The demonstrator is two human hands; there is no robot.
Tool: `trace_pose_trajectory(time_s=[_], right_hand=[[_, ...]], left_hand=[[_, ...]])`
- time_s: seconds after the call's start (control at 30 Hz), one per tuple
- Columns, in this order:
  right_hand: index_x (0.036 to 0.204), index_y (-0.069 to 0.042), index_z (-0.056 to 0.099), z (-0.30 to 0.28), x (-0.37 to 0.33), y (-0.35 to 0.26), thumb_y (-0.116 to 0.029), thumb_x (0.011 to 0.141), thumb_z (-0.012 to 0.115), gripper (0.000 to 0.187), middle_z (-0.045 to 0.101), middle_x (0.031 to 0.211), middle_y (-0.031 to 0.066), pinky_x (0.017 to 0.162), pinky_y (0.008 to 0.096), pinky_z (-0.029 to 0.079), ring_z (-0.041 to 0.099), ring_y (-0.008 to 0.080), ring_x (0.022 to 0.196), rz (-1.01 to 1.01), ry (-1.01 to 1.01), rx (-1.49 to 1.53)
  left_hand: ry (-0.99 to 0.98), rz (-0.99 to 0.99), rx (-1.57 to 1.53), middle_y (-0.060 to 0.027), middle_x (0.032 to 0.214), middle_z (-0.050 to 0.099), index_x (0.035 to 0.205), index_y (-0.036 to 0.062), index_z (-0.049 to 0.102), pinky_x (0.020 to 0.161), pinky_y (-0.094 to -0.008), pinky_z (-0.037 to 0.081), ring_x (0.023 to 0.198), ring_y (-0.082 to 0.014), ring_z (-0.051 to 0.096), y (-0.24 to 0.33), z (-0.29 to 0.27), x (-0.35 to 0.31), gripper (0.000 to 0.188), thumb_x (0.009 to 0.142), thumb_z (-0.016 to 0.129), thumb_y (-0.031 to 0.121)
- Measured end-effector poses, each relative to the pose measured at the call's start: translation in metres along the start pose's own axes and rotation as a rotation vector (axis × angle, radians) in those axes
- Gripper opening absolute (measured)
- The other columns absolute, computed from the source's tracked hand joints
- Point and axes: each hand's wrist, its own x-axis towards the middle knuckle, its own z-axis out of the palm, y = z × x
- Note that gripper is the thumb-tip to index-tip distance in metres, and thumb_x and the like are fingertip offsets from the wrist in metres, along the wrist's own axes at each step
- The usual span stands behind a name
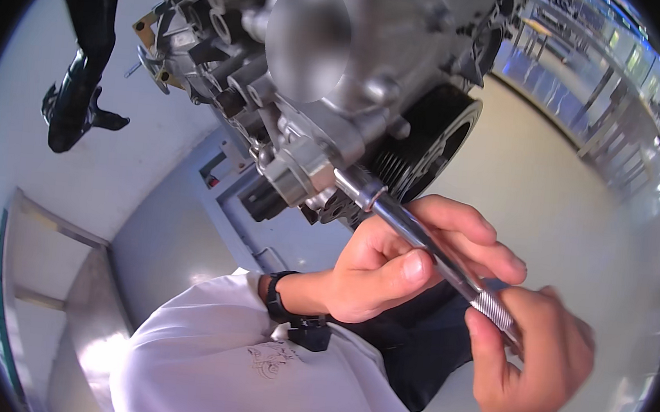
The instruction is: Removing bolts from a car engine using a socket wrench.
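1. Your long, round, shiny silver metal tool (414, 233) slants down from the engine toward your right side. Its top end is up by a blocky grey metal part (298, 170); you cannot tell what that end sits on.
2. Your left hand (375, 277) is curved around the middle of the tool. The thumb is on the near side and the fingers are on the far side. You cannot tell if it squeezes or just lets the tool rest there.
3. Your right hand (533, 353) is wrapped around the low end, pinching its bumpy silver grip.
4. The big grey metal engine (416, 33) is in front of you, with a round black grooved wheel (405, 159) just beside the tool's top end.
5. You have a black wristband (278, 300) on your left wrist, next to your loose white sleeve (193, 335).
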Motion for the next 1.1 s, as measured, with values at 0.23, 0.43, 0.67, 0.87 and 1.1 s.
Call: trace_pose_trajectory(time_s=[0.23, 0.43, 0.67, 0.87, 1.1], right_hand=[[0.084, 0.0, 0.053, 0.011, -0.007, 0.011, -0.016, 0.076, 0.065, 0.021, 0.052, 0.061, 0.0057, 0.042, 0.0266, 0.036, 0.047, 0.0177, 0.044, 0.152, -0.16, 0.281], [0.082, 0.0, 0.057, 0.007, -0.003, -0.003, -0.016, 0.076, 0.068, 0.021, 0.055, 0.062, 0.0058, 0.041, 0.0263, 0.038, 0.05, 0.0191, 0.045, 0.133, -0.1, 0.168], [0.081, -0.002, 0.057, 0.011, -0.016, 0.003, -0.017, 0.075, 0.069, 0.02, 0.055, 0.063, 0.0046, 0.043, 0.0259, 0.038, 0.05, 0.0191, 0.046, 0.111, -0.058, 0.089], [0.081, -0.004, 0.055, 0.009, -0.054, 0.023, -0.02, 0.074, 0.067, 0.021, 0.052, 0.06, 0.0028, 0.053, 0.0288, 0.033, 0.046, 0.0186, 0.05, 0.149, -0.009, 0.017], [0.074, -0.001, 0.056, 0.01, -0.106, 0.072, -0.016, 0.073, 0.065, 0.017, 0.053, 0.056, 0.007, 0.048, 0.0266, 0.035, 0.049, 0.0159, 0.047, 0.433, -0.125, 0.372]], left_hand=[[-0.055, -0.026, -0.082, -0.0235, 0.111, 0.052, 0.125, 0.0023, 0.03, 0.098, -0.0519, 0.033, 0.117, -0.0406, 0.042, 0.002, -0.008, 0.003, 0.039, 0.095, 0.034, 0.027], [0.002, -0.051, -0.119, -0.0034, 0.111, 0.045, 0.135, 0.0114, 0.016, 0.098, -0.0627, 0.027, 0.12, -0.0352, 0.036, 0.022, -0.01, 0.002, 0.056, 0.093, 0.037, 0.042], [0.128, -0.061, 0.087, -0.0013, 0.106, 0.045, 0.124, 0.0175, 0.034, 0.096, -0.058, 0.034, 0.104, -0.0239, 0.045, 0.035, -0.01, 0.005, 0.037, 0.095, 0.027, 0.041], [0.269, 0.085, 0.054, -0.0206, 0.099, 0.054, 0.09, 0.0041, 0.048, 0.087, -0.0447, 0.04, 0.093, -0.0337, 0.052, 0.025, -0.009, -0.001, 0.038, 0.093, 0.028, 0.037], [0.081, -0.333, 0.858, -0.0241, 0.121, 0.043, 0.085, -0.0043, 0.055, 0.093, -0.0444, 0.034, 0.111, -0.0334, 0.043, -0.012, -0.021, -0.089, 0.036, 0.091, 0.037, 0.026]])
